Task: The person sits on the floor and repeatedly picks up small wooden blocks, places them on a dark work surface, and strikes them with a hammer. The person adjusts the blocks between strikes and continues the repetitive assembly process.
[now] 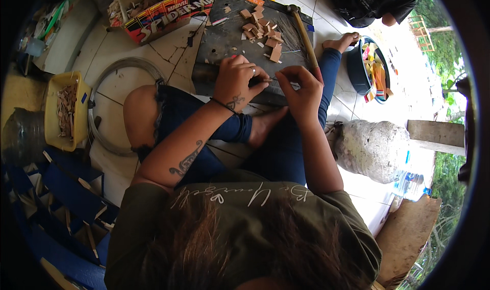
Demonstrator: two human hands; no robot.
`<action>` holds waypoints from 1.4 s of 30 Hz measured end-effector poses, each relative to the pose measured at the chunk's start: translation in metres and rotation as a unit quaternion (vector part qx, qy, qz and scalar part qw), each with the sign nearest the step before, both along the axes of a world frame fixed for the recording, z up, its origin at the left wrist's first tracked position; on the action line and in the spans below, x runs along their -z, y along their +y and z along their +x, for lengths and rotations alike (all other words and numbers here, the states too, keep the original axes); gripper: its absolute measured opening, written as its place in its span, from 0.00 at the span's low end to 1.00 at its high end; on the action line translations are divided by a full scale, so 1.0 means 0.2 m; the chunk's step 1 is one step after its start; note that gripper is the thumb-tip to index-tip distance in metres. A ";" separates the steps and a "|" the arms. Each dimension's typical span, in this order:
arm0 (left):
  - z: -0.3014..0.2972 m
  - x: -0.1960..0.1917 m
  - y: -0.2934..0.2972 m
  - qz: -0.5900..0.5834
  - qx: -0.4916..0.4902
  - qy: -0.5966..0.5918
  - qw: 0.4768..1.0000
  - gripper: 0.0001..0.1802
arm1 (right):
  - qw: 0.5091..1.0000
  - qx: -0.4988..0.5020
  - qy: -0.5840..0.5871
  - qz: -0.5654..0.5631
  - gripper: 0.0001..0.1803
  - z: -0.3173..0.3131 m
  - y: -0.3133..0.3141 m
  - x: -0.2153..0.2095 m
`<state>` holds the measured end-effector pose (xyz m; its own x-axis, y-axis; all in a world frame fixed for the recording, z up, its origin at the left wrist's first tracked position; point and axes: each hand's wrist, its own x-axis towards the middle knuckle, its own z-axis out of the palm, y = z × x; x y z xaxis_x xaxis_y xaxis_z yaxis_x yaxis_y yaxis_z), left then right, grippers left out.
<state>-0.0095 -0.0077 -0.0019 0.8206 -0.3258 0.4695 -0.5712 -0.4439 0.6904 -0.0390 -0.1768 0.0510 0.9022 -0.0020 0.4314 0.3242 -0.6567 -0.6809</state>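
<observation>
My left hand (237, 80), with a ring on one finger, is closed in a pinch over the near edge of a dark low board (217, 45). Close beside it, my right hand (302, 91) also pinches, its fingertips almost meeting the left ones. A tiny dark bit shows at the left fingertips, too small to name. Beyond my hands, small flat brown pieces (275, 53) lie in a loose heap. Cut lengths of thin wire (290, 39) spread to their right. A hammer (304, 34) with a wooden, red-ended handle rests along the board's right side.
On the left are a coil of wire (97, 78) and a yellow tub (84, 98) of brown scraps. A printed cardboard box (171, 11) stands far left. At right are a dark basin (357, 75) of colourful scraps and a large whitish container (371, 149). Another person (375, 4) sits far right.
</observation>
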 end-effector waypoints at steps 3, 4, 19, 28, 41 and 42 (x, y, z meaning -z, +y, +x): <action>0.00 0.00 0.00 0.000 -0.001 -0.004 1.000 0.06 | 1.000 0.004 0.002 -0.016 0.07 0.00 0.00 0.00; 0.00 0.00 0.00 -0.001 0.000 -0.006 1.000 0.06 | 1.000 0.001 0.002 -0.015 0.07 0.00 0.00 0.00; 0.01 -0.01 -0.03 -0.055 0.035 0.005 0.998 0.04 | 0.998 -0.044 -0.013 -0.032 0.07 0.01 0.02 -0.01; 0.01 0.02 -0.07 -0.115 0.034 -0.044 0.992 0.04 | 0.936 0.160 -0.029 -0.311 0.26 0.13 -0.33 0.05; 0.01 0.01 -0.06 -0.104 0.046 -0.062 0.992 0.05 | 0.982 0.054 0.114 0.140 0.18 -0.03 -0.45 -0.01; 0.01 0.01 -0.06 -0.104 0.046 -0.060 0.992 0.05 | 0.965 0.052 0.167 0.195 0.17 -0.15 -0.43 -0.07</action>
